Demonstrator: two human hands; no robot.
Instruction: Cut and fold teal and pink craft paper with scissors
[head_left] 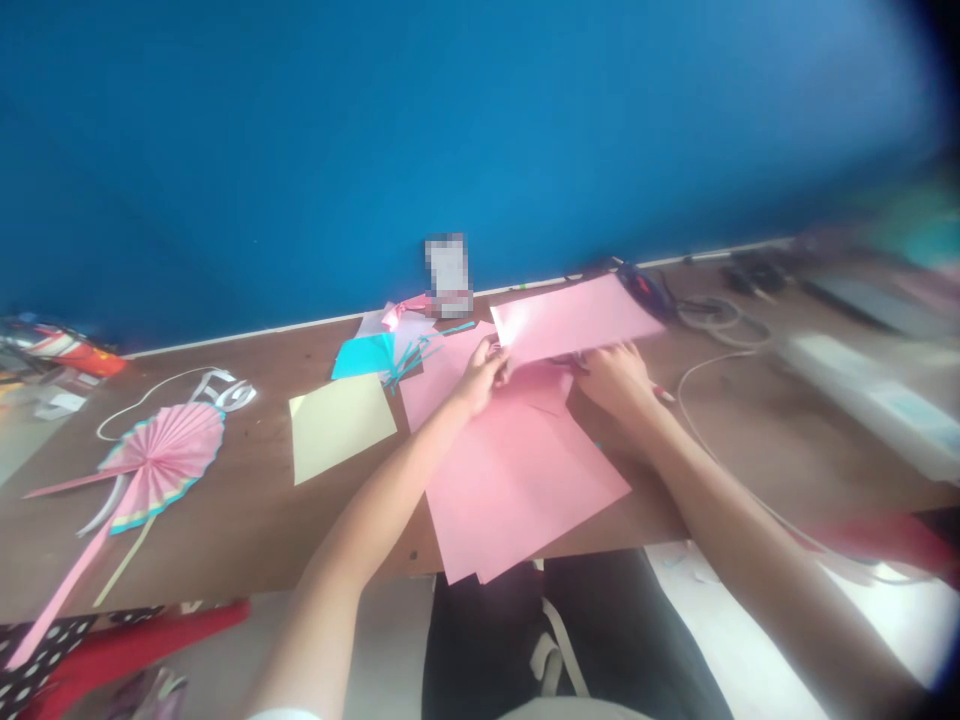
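Observation:
A pink paper sheet (pixel 577 315) is raised at a slant above the desk, its left corner pinched in my left hand (pixel 484 375). My right hand (pixel 616 372) is closed just under the sheet's lower right edge. A thin dark piece shows by its fingertips, too blurred to name, and a red-tipped stick (pixel 663 394) pokes out beside the hand. More pink paper sheets (pixel 525 480) lie below both hands and overhang the front edge of the desk. Left of them are a pale yellow sheet (pixel 341 425) and a turquoise paper with cut strips (pixel 367 355).
A pleated pink paper fan (pixel 169 460) with trailing strips lies on the brown desk (pixel 255 530) at the left. A blurred-out upright object (pixel 448 275) stands against the blue wall (pixel 375 130). Cables (pixel 720 320) and a long white object (pixel 862 390) lie at the right.

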